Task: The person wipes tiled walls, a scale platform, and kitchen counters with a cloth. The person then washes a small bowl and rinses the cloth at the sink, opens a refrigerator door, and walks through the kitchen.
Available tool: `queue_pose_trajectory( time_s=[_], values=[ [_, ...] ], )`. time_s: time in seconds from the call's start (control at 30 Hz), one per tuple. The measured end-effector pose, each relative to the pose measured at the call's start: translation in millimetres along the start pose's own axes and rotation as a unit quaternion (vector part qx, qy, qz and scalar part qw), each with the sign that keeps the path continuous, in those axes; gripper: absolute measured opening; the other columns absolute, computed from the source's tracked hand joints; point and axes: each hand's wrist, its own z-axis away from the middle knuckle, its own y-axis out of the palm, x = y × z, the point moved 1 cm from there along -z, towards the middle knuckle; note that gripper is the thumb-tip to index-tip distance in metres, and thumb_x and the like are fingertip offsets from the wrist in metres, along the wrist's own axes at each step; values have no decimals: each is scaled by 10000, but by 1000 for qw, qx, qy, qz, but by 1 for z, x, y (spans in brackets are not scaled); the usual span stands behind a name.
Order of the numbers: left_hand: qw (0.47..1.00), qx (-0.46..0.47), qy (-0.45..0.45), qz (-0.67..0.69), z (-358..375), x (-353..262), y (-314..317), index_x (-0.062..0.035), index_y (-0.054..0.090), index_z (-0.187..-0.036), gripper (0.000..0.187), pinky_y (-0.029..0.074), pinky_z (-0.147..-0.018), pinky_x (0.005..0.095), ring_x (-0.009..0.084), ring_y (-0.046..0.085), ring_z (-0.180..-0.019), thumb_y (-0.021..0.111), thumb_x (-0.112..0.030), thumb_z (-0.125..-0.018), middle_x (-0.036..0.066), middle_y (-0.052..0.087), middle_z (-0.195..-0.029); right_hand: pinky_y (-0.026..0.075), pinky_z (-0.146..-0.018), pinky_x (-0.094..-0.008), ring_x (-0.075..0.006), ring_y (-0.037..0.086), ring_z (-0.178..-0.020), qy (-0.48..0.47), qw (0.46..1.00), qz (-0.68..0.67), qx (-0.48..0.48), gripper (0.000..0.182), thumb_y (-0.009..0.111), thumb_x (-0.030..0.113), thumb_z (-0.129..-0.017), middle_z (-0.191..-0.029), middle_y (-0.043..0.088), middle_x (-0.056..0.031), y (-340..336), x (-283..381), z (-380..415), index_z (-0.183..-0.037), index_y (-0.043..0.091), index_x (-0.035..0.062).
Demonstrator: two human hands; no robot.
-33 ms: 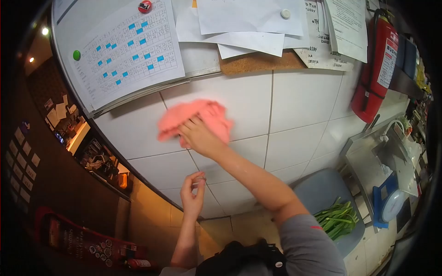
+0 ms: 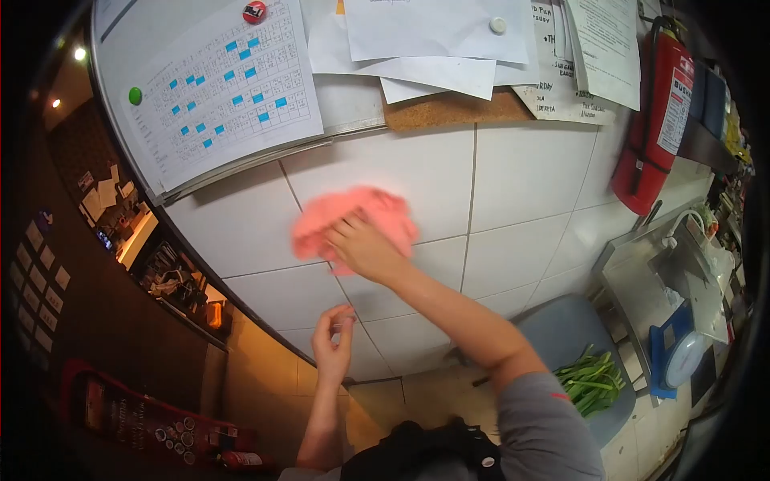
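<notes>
A pink cloth (image 2: 317,216) lies bunched against the white tiled wall (image 2: 417,176), below the whiteboard's lower edge. My right hand (image 2: 361,244) presses on it with fingers bent into the fabric. Lower down and to the left, my left hand (image 2: 333,345) is held up near the tiles, its fingers curled towards the thumb. Whatever may be between those fingertips is too small to make out.
Papers (image 2: 233,88) and magnets cover the board above. A red fire extinguisher (image 2: 654,120) hangs at the upper right. Below it are a grey chair (image 2: 557,325) with green leafy stalks (image 2: 589,381), a metal sink unit (image 2: 630,268) and a blue scale (image 2: 662,353). A dark doorway area is on the left.
My right hand and the pink cloth have shifted a little right and down across the tiles. My left hand has moved only slightly.
</notes>
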Motion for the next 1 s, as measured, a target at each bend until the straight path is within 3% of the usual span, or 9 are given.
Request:
queue_pose_trajectory(
  time_s=[0.07,0.13,0.43,0.5,0.6,0.8,0.9,0.93,1.0],
  values=[
    [998,-37,-34,39,38,23,8,-28,602,-1117,188,501,-774,267,166,669,-878,550,-53,-937,67,676,-1016,376,-961,-429,-244,509,-1116,3,995,-4,102,256,616,215,-793,-1134,583,-32,8,-22,87,-1044,615,164],
    [993,-38,-112,-30,57,53,-28,-20,596,-1092,162,492,-730,267,146,644,-867,559,-77,-944,71,662,-1010,381,-931,-444,-165,516,-1108,-21,993,108,-48,230,650,268,-729,-1084,587,36,-7,-43,106,-944,649,187],
    [971,-155,-155,-94,82,92,-94,-33,636,-1009,136,474,-686,257,135,650,-793,520,-78,-954,34,688,-916,410,-866,-503,-214,564,-702,40,972,161,-166,128,676,274,-664,-658,598,-27,-39,-76,-7,-664,673,146],
    [976,-136,-136,-103,62,81,-75,-28,638,-1006,135,478,-689,262,142,651,-787,521,-70,-953,45,688,-911,426,-901,-458,-239,597,-809,54,986,75,-139,220,648,273,-711,-750,634,-29,5,-42,-25,-839,685,98],
    [984,-75,-75,-140,45,53,-57,-13,644,-993,134,490,-698,275,156,654,-778,525,-57,-950,69,686,-900,430,-877,-418,-229,584,-879,110,981,-156,37,202,619,278,-753,-855,629,-12,63,10,-6,-849,677,110],
    [973,-71,-110,-188,104,64,-122,15,650,-956,138,513,-713,285,168,660,-791,529,-48,-944,99,681,-865,438,-828,-337,-208,560,-1018,208,720,-514,418,184,562,287,-838,-1063,621,21,72,14,15,-868,660,134],
    [950,-109,-193,-221,130,89,-149,15,651,-948,135,515,-715,284,166,664,-795,535,-52,-941,99,683,-850,447,-797,-320,-229,564,-1008,-3,975,-131,180,187,552,289,-861,-1135,615,2,35,-12,-41,-867,650,130],
    [950,-138,-199,-199,131,90,-151,15,651,-938,132,515,-715,285,166,666,-791,538,-54,-939,99,684,-846,454,-782,-329,-257,577,-952,-37,994,93,-42,190,560,288,-856,-1138,612,-28,21,-17,-55,-859,645,118],
    [949,-163,-207,-176,132,96,-151,14,650,-928,130,514,-715,286,165,667,-786,541,-56,-938,100,684,-842,454,-821,-370,-276,552,-1043,-27,996,59,-69,233,548,290,-864,-1194,586,-60,18,-3,-56,-961,644,101]
  ],
)
